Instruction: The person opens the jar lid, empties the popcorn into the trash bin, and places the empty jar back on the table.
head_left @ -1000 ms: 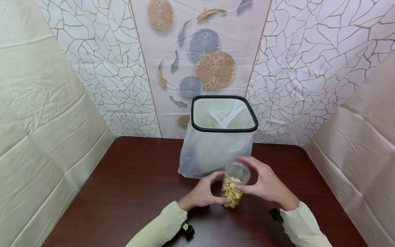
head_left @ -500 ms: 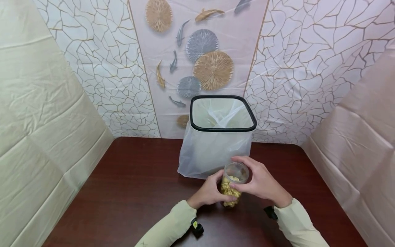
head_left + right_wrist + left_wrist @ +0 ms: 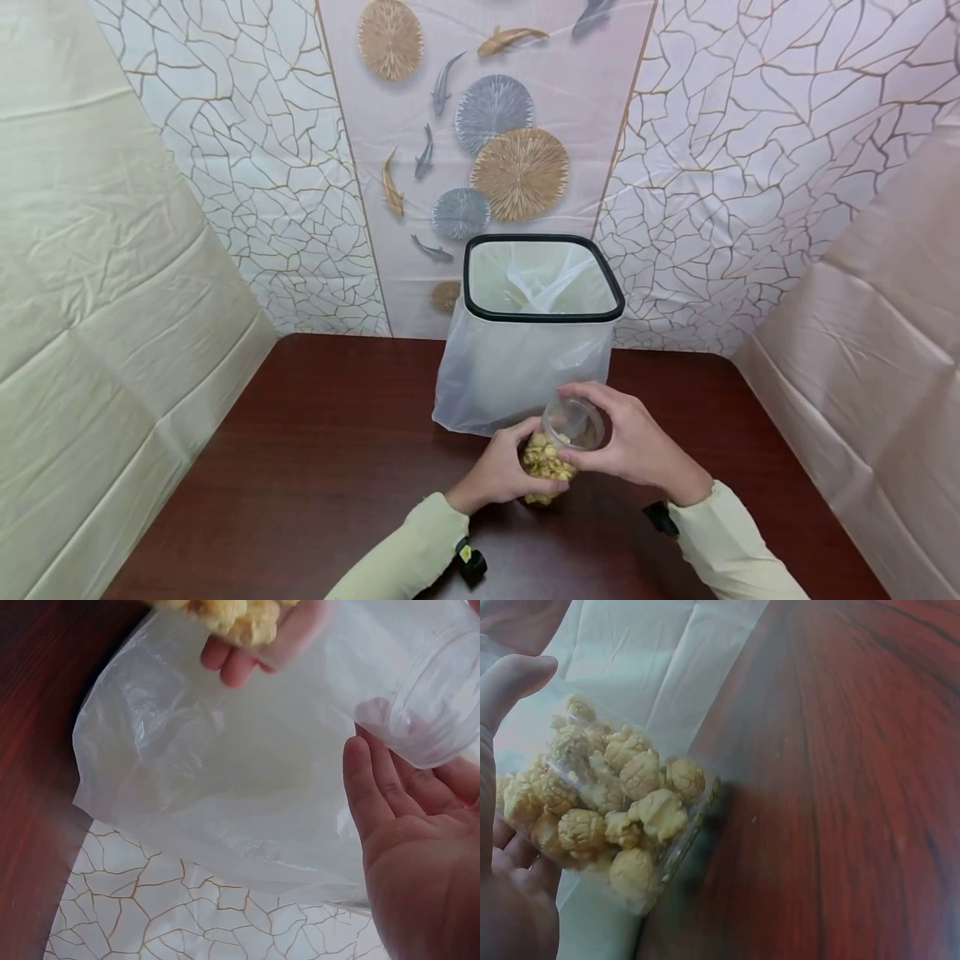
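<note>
My left hand [image 3: 498, 468] grips a clear plastic jar [image 3: 546, 471] full of yellowish popcorn, low over the table. In the left wrist view the popcorn [image 3: 634, 776] shows plainly through the jar's wall, and the jar is tilted there. With fingers and thumb, my right hand [image 3: 630, 435] holds a clear round lid [image 3: 576, 422] by its edge. It overlaps the jar's top in the head view. In the right wrist view the lid [image 3: 435, 705] stands apart from the jar, whose popcorn [image 3: 232, 616] shows at the top edge.
Behind the hands stands a bin with a black square rim [image 3: 543, 317], lined with a translucent bag [image 3: 517, 375]. Beneath is a dark red-brown table [image 3: 337, 467]. A patterned cloth backdrop [image 3: 480, 183] hangs behind, with cream cloth [image 3: 120, 333] at the sides.
The lid has come away from the jar's mouth and tilted in my right hand. My left hand first shifted right, then drew the jar a little left, away from the lid.
</note>
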Tool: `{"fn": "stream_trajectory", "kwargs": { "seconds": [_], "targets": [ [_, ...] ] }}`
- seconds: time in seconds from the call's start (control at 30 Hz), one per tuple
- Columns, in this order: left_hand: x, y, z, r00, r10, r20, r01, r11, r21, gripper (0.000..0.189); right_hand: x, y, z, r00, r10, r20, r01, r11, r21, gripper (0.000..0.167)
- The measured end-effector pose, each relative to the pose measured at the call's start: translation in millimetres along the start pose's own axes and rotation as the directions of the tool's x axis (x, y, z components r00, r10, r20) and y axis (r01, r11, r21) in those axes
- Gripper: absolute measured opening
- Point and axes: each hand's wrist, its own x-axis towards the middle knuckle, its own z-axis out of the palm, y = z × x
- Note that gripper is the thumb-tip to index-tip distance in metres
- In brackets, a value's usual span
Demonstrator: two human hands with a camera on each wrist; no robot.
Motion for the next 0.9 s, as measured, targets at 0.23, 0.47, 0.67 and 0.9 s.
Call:
{"fn": "stream_trajectory", "kwargs": {
  "seconds": [0.23, 0.47, 0.67, 0.9],
  "targets": [
    [-9.9, 6.8, -18.1, 0.999, 0.035, -0.005, -0.034, 0.993, 0.115, 0.079, -1.3, -6, -2, 0.997, -0.059, 0.047, 0.059, 0.998, -0.009, 0.074],
    [-17.4, 21.5, -37.8, 0.993, 0.117, 0.009, -0.115, 0.954, 0.278, 0.081, 0.0, -13, -2, 0.990, -0.115, 0.084, 0.118, 0.992, -0.038, 0.075],
    [-23.0, 34.2, -51.8, 0.986, 0.168, 0.013, -0.161, 0.915, 0.369, 0.084, 3.0, -16, -3, 0.984, -0.142, 0.103, 0.147, 0.989, -0.037, 0.075],
    [-29.7, 45.5, -65.0, 0.995, 0.099, 0.028, -0.099, 0.858, 0.504, 0.086, 4.1, -18, 4, 0.982, -0.134, 0.135, 0.139, 0.990, -0.028, 0.077]
  ]
}}
